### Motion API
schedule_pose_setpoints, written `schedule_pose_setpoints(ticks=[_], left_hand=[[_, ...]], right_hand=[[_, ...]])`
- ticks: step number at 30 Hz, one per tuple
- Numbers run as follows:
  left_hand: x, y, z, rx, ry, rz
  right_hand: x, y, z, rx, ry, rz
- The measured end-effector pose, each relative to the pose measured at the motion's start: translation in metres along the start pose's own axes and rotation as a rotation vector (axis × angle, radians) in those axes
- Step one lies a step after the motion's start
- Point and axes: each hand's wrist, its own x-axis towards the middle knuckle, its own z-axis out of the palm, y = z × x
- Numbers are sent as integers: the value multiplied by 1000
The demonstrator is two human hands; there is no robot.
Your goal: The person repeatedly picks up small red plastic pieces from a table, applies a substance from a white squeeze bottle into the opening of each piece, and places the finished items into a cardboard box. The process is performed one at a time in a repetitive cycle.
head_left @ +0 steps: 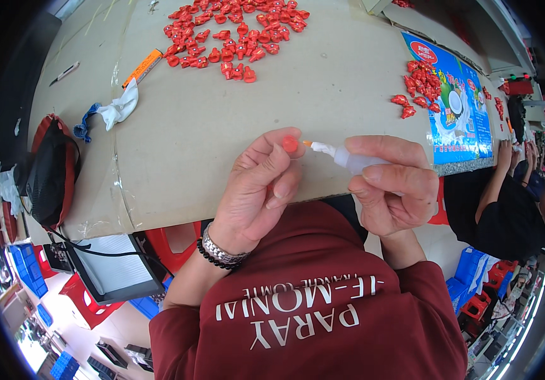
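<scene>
My left hand (253, 180) is closed on a small red plastic part (290, 144), pinched by thumb and finger above the table's near edge. More red shows between the lower fingers, mostly hidden. A translucent squeeze bottle (352, 161) lies sideways in the grip of my right hand (399, 183). Its white-wrapped nozzle ends in a thin orange tip that points left, close beside the red part; whether they touch I cannot tell. Many similar red parts (241, 47) are scattered at the table's far side. Another heap of red parts (422, 82) partly covers a blue printed sheet (465, 120) at right.
On the table's left are an orange box (142, 68), a white cloth (119, 106), a pen (64, 73) and a black-and-red bag (52, 171). A black-framed tray (114, 266) and red stools stand below the left edge. A co-worker (497, 209) sits at right.
</scene>
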Motion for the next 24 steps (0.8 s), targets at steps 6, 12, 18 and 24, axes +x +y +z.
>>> schedule_pose_setpoints(ticks=[6,12,18,24], left_hand=[[1,2,3,189,53,190],[1,2,5,296,76,291],[1,1,4,287,62,293],[1,1,0,305,48,325]], right_hand=[[1,0,-6,17,-38,24],[1,0,-4,32,-40,45],[-1,5,1,11,-33,17],[-1,1,1,23,-16,24]])
